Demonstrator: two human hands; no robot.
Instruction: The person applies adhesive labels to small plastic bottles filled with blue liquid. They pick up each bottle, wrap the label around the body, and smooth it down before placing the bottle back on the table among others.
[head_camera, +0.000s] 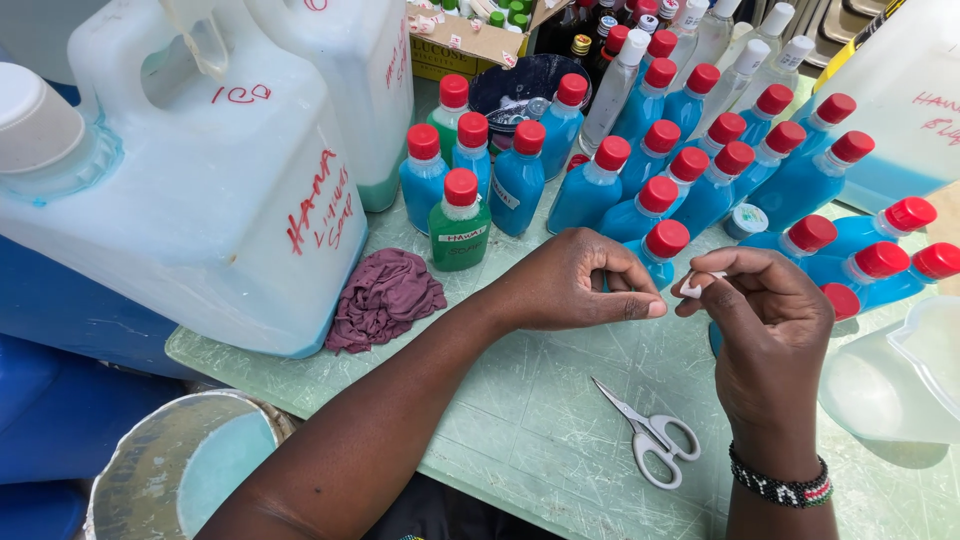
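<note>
Right hand (765, 320) pinches a small white label strip (692, 289) at its fingertips, strip's long axis roughly 3-to-9 o'clock. Left hand (575, 280), fingers curled together, sits at the strip's 9 o'clock, thumb tip just beside it. Nearest red-capped blue bottle (660, 250) lies at 11 o'clock.

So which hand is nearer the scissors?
Right. The right hand sits directly above the scissors, its wrist beside the handles. The left hand is farther up and to the left, across bare table.
</note>
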